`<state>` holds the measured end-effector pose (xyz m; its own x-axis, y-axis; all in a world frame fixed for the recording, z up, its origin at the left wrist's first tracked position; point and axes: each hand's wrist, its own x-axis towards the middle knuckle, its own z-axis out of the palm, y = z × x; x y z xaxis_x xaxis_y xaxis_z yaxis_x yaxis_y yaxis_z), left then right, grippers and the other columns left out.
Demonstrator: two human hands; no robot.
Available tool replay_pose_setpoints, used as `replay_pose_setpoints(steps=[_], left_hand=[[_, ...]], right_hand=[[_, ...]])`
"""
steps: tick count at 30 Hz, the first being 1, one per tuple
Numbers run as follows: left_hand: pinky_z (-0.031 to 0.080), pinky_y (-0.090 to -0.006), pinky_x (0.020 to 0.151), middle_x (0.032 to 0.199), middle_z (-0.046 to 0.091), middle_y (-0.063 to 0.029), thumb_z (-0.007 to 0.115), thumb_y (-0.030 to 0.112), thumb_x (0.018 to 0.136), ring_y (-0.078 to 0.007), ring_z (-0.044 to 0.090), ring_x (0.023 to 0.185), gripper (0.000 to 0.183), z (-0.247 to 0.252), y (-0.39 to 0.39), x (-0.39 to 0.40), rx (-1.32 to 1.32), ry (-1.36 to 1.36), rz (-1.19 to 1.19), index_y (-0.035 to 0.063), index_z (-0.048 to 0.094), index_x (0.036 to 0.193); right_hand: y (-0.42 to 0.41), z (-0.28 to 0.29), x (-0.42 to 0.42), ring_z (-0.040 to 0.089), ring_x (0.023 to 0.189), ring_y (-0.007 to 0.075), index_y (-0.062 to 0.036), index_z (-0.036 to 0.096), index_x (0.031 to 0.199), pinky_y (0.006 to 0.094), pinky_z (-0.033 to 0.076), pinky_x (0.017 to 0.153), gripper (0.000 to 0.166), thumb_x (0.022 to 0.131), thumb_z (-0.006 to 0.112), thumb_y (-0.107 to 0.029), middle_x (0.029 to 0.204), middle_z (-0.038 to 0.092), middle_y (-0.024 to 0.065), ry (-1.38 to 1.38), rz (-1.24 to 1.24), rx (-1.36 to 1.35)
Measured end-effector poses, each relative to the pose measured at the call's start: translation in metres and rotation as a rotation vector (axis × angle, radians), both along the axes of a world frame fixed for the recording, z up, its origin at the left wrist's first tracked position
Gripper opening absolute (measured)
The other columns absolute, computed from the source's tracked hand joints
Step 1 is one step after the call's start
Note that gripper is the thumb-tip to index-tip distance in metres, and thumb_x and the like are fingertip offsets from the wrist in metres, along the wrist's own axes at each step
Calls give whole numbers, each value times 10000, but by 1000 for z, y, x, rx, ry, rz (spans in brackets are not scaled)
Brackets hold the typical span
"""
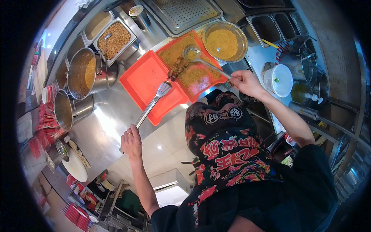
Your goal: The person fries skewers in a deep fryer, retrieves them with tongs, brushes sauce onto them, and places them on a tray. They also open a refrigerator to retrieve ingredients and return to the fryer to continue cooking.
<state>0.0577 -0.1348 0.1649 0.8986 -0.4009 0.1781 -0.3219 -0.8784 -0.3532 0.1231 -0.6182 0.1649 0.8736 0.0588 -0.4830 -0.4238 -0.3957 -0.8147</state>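
Note:
My left hand (132,141) is closed on the handle of metal tongs (149,105), whose slotted tip touches or nearly touches the near end of a browned piece of food (177,69). That food lies across the inner rim of an orange tray coated with yellow-brown powder (198,76). In my right hand (246,83) is the handle of a metal ladle (192,53); its bowl hangs over the powder beside the food's far end. A second orange tray (150,78), nearly bare inside, adjoins on the left. A metal bowl of yellow powder (225,43) stands behind the powdered tray.
Two tall metal pots (100,76) (84,107) and a pan of chickpea-like pieces (116,37) stand at left. A perforated metal tray (188,14) lies at the back. At right are a white tub (279,81), sauce pans (265,27) and metal pots.

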Motion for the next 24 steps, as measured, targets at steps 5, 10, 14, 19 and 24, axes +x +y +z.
replay_pose_setpoints(steps=[5, 10, 14, 19, 24], left_hand=[[407, -340, 534, 756, 582, -52, 596, 96, 867, -210, 550, 623, 168, -12, 9, -26, -62, 81, 105, 50, 564, 1026], [425, -326, 531, 726, 571, -42, 609, 87, 858, -198, 552, 607, 123, -33, 4, -62, -153, -2, 125, 37, 577, 964], [446, -357, 526, 709, 583, -69, 624, 107, 850, -232, 570, 593, 132, -60, -9, -112, -385, 53, 303, 46, 594, 963], [415, -381, 478, 621, 568, -135, 621, 139, 876, -284, 519, 492, 112, -96, -61, -166, -983, 158, 640, 29, 635, 892], [286, -227, 436, 604, 483, 60, 564, 207, 959, -22, 402, 501, 253, -148, -99, -213, -1705, 390, 898, 4, 604, 812]], right_hand=[[-33, -2, 0, 507, 529, 79, 40, 613, 995, 243, 392, 481, 225, 910, 579, -166, 679, 593, 21, -7, -183, -29], [-65, -14, 3, 429, 411, 70, 13, 605, 951, 236, 299, 374, 188, 924, 559, -167, 627, 556, 10, 22, -218, -42], [-67, -23, 11, 434, 401, 75, -3, 599, 917, 240, 297, 362, 160, 924, 552, -156, 614, 554, 14, 47, -180, -80], [-59, -45, 25, 428, 392, 72, -6, 589, 909, 239, 286, 340, 147, 926, 555, -148, 616, 555, 23, 95, -86, -101], [-47, -58, 40, 419, 386, 71, 3, 591, 966, 238, 286, 331, 161, 932, 551, -149, 629, 551, 19, 118, 8, -138]])
